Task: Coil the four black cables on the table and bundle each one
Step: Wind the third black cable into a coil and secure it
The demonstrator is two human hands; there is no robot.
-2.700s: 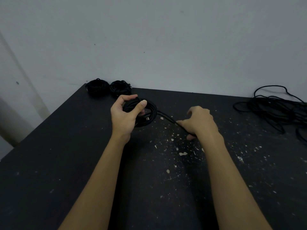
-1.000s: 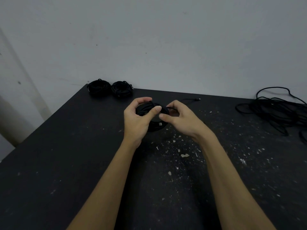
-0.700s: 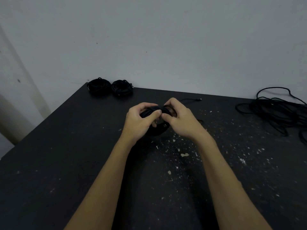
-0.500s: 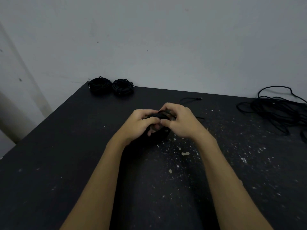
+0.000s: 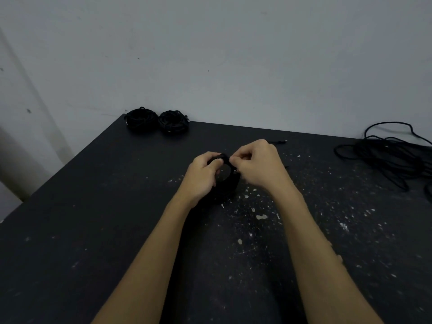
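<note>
Black tabletop [image 5: 93, 230], flecked with pale specks; a loose tangled cable [image 5: 395, 157] is laid at its right edge, and two coiled bundles [image 5: 156, 120] are set touching at the far left corner. A third coil [image 5: 225, 181] is held upright at centre, clasped by the left hand [image 5: 203, 176], its top pinched by the closed fingers [image 5: 243, 157] of the right hand [image 5: 259, 164].

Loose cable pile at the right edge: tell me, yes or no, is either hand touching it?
No. The loose cable pile lies apart at the right, while the left hand and right hand both grip the coil at mid-table.
</note>
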